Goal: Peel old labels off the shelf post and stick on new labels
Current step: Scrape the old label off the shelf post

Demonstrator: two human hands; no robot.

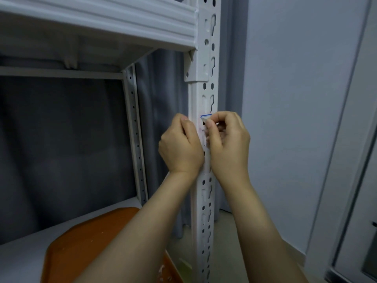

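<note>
Fingers [210, 129] of the right hand [228, 146] pinch a blue-edged label [205, 117] on the shelf post [206, 92]. Left hand [181, 146] is curled against it, grip unclear.

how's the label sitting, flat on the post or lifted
Looks partly lifted: a corner of the label bends off the post, pinched by the right hand. The rest is hidden behind that hand.

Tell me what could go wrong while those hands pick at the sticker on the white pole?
1. The label is small and the right hand seems to pinch only its edge, so it might tear and leave bits stuck on the shelf post.
2. The post has slots just beside the label; a fingernail could catch on a metal edge.
3. The left hand sits close, so the sticky side could cling to it.
</note>
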